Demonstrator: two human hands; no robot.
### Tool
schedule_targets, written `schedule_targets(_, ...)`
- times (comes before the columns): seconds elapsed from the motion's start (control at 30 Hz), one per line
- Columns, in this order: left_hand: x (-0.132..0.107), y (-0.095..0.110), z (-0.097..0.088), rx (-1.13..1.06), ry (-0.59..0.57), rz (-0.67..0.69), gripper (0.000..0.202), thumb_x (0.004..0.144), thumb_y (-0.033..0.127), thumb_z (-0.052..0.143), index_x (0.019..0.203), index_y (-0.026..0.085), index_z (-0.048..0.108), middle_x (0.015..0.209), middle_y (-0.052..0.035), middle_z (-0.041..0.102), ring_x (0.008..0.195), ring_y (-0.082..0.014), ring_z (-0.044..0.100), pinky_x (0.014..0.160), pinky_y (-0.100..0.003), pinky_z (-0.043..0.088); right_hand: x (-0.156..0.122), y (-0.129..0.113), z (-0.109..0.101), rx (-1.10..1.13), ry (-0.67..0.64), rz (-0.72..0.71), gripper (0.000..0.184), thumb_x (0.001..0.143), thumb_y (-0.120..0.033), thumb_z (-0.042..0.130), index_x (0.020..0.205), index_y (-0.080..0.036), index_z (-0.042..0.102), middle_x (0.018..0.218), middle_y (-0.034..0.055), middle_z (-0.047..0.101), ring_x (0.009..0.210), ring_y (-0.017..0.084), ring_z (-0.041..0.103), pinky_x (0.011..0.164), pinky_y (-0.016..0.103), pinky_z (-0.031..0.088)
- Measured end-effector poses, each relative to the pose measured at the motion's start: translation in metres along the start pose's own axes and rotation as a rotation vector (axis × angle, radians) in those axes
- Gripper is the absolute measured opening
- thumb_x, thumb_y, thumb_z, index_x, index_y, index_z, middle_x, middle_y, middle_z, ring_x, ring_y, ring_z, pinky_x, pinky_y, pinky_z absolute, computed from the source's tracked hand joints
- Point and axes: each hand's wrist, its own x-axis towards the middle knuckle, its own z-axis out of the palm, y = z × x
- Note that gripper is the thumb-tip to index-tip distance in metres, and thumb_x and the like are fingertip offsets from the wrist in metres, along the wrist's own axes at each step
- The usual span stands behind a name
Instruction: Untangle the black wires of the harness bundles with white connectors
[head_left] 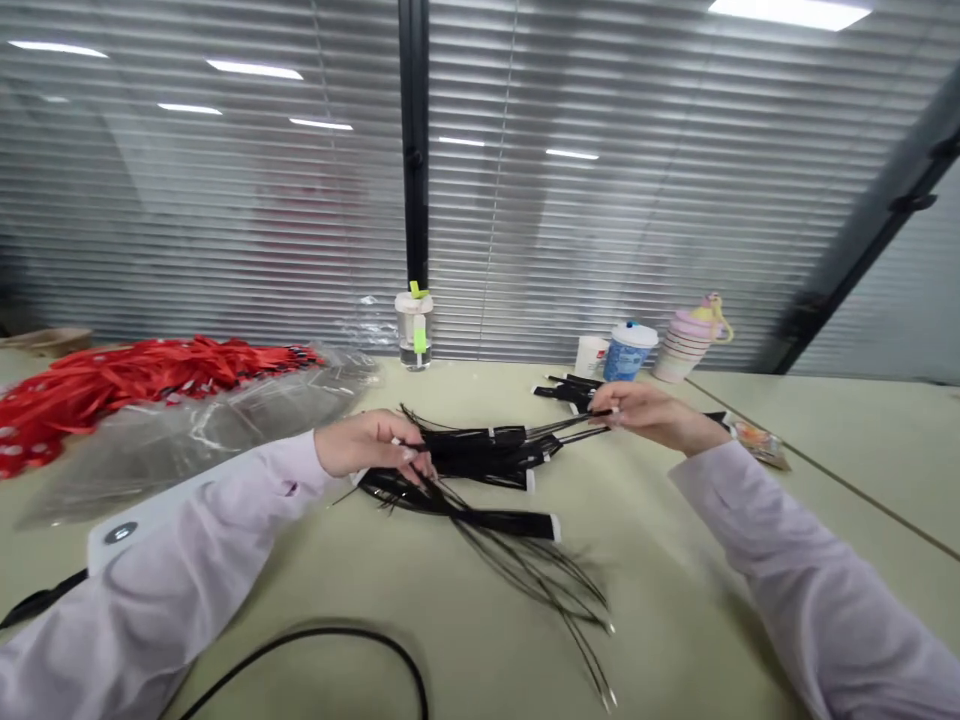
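My left hand (380,445) is closed around a bunch of thin black cords (517,555), whose loose ends with shiny tips fan out over the table toward me. Farther right, my right hand (646,408) pinches the ends of a few black cords (574,424) stretched between the two hands. Beneath and between them lie several flat black bundles (480,462) with white bands at their ends. A separate black bundle (517,522) rests slightly nearer to me. Behind my right hand, more black bundles (559,390) are partly hidden.
Red lanyards (165,370) are heaped on clear plastic bags (217,430) at left, near a white device (150,515). A bottle (414,328), paper cup (590,356), blue cup (630,350) and pink tumbler (684,343) stand at the back. A black cable (337,630) curves across the front.
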Motion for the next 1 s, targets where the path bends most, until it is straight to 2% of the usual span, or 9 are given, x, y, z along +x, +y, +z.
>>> schedule_targets(0.07, 0.001, 0.007, 0.006, 0.248, -0.101, -0.007, 0.022, 0.062, 0.033, 0.072, 0.067, 0.012, 0.071, 0.071, -0.013, 0.069, 0.064, -0.0192, 0.064, 0.064, -0.029, 0.051, 0.006, -0.004, -0.001, -0.072, 0.054, -0.014, 0.031, 0.053, -0.037, 0.073, 0.075, -0.015, 0.067, 0.075, 0.0063, 0.064, 0.066, 0.016, 0.058, 0.063, 0.031, 0.047)
schedule_targets(0.13, 0.007, 0.006, 0.014, 0.361, -0.055, 0.025, 0.03, 0.067, 0.041, 0.065, 0.061, 0.012, 0.069, 0.065, -0.0117, 0.068, 0.061, -0.0183, 0.062, 0.062, -0.027, 0.049, 0.01, -0.008, 0.0, -0.125, 0.231, -0.084, 0.02, 0.057, -0.029, 0.072, 0.071, -0.016, 0.067, 0.074, 0.0053, 0.064, 0.07, 0.017, 0.058, 0.07, 0.033, 0.046)
schedule_targets(0.27, 0.024, -0.012, 0.033, 0.267, 0.357, 0.17, 0.026, 0.073, 0.041, 0.057, 0.074, 0.016, 0.06, 0.077, -0.0035, 0.065, 0.058, -0.0097, 0.057, 0.057, -0.02, 0.046, 0.016, -0.019, 0.014, -0.085, 0.784, -0.353, 0.021, 0.069, -0.029, 0.063, 0.088, -0.021, 0.059, 0.095, 0.0046, 0.058, 0.094, 0.016, 0.052, 0.093, 0.035, 0.036)
schedule_targets(0.33, 0.028, -0.021, 0.042, 0.108, 0.546, 0.186, 0.025, 0.068, 0.03, 0.065, 0.087, 0.018, 0.054, 0.09, -0.0001, 0.061, 0.058, -0.0059, 0.055, 0.055, -0.018, 0.046, 0.018, -0.027, 0.026, -0.006, 0.918, -0.425, 0.027, 0.075, -0.033, 0.058, 0.099, -0.024, 0.049, 0.099, 0.0044, 0.054, 0.092, 0.015, 0.052, 0.09, 0.035, 0.039)
schedule_targets(0.53, 0.023, -0.037, 0.057, -0.159, 0.429, -0.261, 0.016, 0.067, 0.021, 0.065, 0.074, 0.012, 0.054, 0.051, 0.0032, 0.051, 0.039, -0.0059, 0.048, 0.042, -0.019, 0.042, 0.011, -0.055, 0.058, 0.201, 0.618, -0.261, 0.027, 0.085, -0.044, 0.037, 0.082, -0.02, 0.048, 0.057, -0.0033, 0.045, 0.05, 0.011, 0.049, 0.053, 0.03, 0.046)
schedule_targets(0.63, 0.02, -0.04, 0.06, -0.149, 0.432, -0.285, 0.018, 0.065, 0.021, 0.067, 0.072, 0.014, 0.052, 0.049, 0.0037, 0.051, 0.036, -0.0053, 0.045, 0.037, -0.017, 0.038, 0.004, -0.062, 0.066, 0.097, 0.449, -0.21, 0.021, 0.084, -0.037, 0.039, 0.076, -0.021, 0.049, 0.054, -0.0052, 0.04, 0.041, 0.006, 0.035, 0.042, 0.022, 0.033)
schedule_targets(0.77, 0.02, -0.043, 0.064, -0.115, 0.435, -0.302, 0.024, 0.066, 0.031, 0.068, 0.069, 0.015, 0.05, 0.054, 0.002, 0.055, 0.036, -0.0054, 0.046, 0.036, -0.017, 0.039, 0.0, -0.062, 0.083, -0.123, 0.348, -0.19, 0.01, 0.072, -0.022, 0.051, 0.065, -0.017, 0.055, 0.072, 0.0, 0.057, 0.055, 0.007, 0.045, 0.053, 0.023, 0.035)
schedule_targets(0.9, 0.023, -0.051, 0.073, -0.021, 0.486, -0.273, 0.035, 0.073, 0.045, 0.058, 0.058, 0.016, 0.045, 0.046, 0.0023, 0.052, 0.028, -0.0053, 0.04, 0.028, -0.018, 0.034, -0.001, -0.057, 0.109, -0.721, 0.18, -0.035, 0.017, 0.075, -0.024, 0.045, 0.078, -0.019, 0.061, 0.067, 0.0001, 0.061, 0.057, 0.011, 0.05, 0.053, 0.023, 0.033)
schedule_targets(1.0, 0.024, -0.057, 0.081, 0.042, 0.537, -0.223, 0.028, 0.075, 0.04, 0.057, 0.061, 0.017, 0.048, 0.04, 0.0053, 0.046, 0.023, -0.0053, 0.037, 0.024, -0.016, 0.027, 0.001, -0.051, 0.128, -0.933, 0.129, 0.034, 0.021, 0.076, -0.031, 0.045, 0.081, -0.019, 0.062, 0.068, 0.0045, 0.063, 0.059, 0.015, 0.052, 0.053, 0.026, 0.029)
